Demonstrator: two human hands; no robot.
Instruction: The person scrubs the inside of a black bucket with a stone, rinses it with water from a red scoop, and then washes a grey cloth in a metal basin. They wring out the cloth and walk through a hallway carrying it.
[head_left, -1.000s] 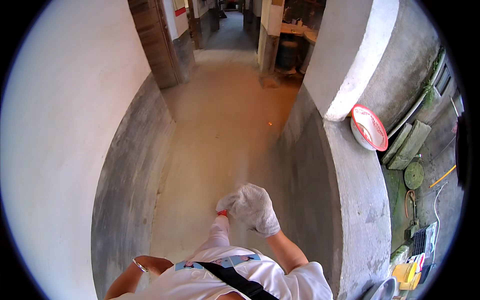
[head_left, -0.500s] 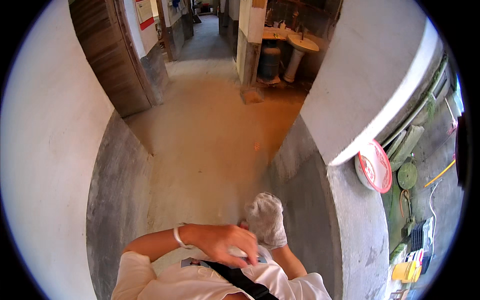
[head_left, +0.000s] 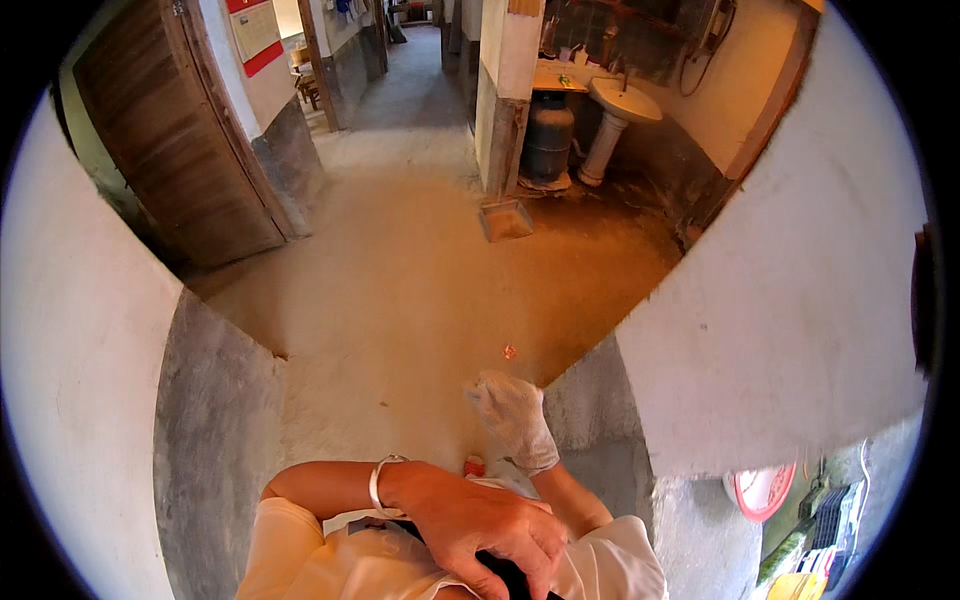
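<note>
My left hand [head_left: 490, 535], bare and with a silvery bracelet [head_left: 375, 484] on its wrist, lies across my chest. Its fingers curl round a black strap [head_left: 503, 575] that runs over my pale shirt [head_left: 385, 555]. Out in front of my body is my right hand [head_left: 512, 422], wearing a whitish knit glove. The glove is a rounded, slightly smeared shape, so its fingers cannot be told apart, and no object shows in it. A small red patch [head_left: 474, 466] is visible just below the glove.
Walls flank the passage, with a wooden door [head_left: 170, 130] on the left. Ahead, a dustpan [head_left: 507, 222] lies on the floor near a gas cylinder [head_left: 548, 140] and a pedestal washbasin [head_left: 628, 98]. A reddish scrap [head_left: 509, 352] lies nearer. At right, a red-rimmed basin [head_left: 765, 490] rests on a ledge.
The view has moved forward along the passage, and the red-rimmed basin now sits lower. My left hand has shifted down onto the strap. The gloved right hand has swung slightly left.
</note>
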